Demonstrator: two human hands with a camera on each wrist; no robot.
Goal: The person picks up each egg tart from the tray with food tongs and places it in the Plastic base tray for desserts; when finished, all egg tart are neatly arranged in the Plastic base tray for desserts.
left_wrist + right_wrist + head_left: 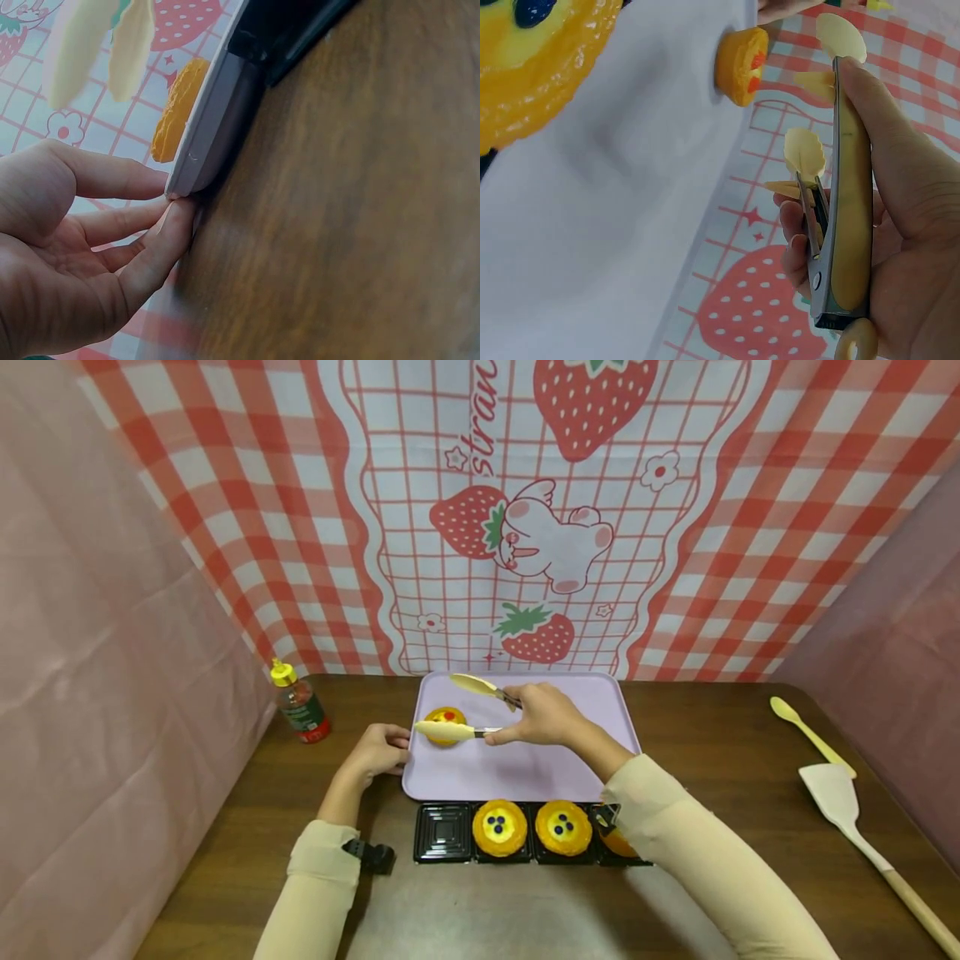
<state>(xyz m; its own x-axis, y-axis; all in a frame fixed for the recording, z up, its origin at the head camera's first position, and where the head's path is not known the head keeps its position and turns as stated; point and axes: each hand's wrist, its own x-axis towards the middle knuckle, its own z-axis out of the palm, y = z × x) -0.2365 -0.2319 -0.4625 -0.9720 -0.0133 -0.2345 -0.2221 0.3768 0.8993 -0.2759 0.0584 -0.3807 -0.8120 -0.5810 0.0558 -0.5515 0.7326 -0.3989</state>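
My left hand (378,750) is at the left edge of a lilac tray (525,781). In the left wrist view its fingers (161,240) pinch the tray's rim. With my right hand (543,714) I grip a pair of tongs (851,187), their cream tips spread apart over the tray's left side. One tart with red topping (448,715) sits on the tray, partly covered by the lower tong tip and not clasped. In front of the tray, a black plastic container (442,833) holds berry-topped tarts (500,828); my right sleeve partly hides the rightmost one.
A squeeze bottle (303,710) with a yellow cap stands at the left. On the right side of the wooden table (720,760) lie a yellow spoon (810,731) and a white spatula (836,793). A checked strawberry cloth (675,568) hangs behind.
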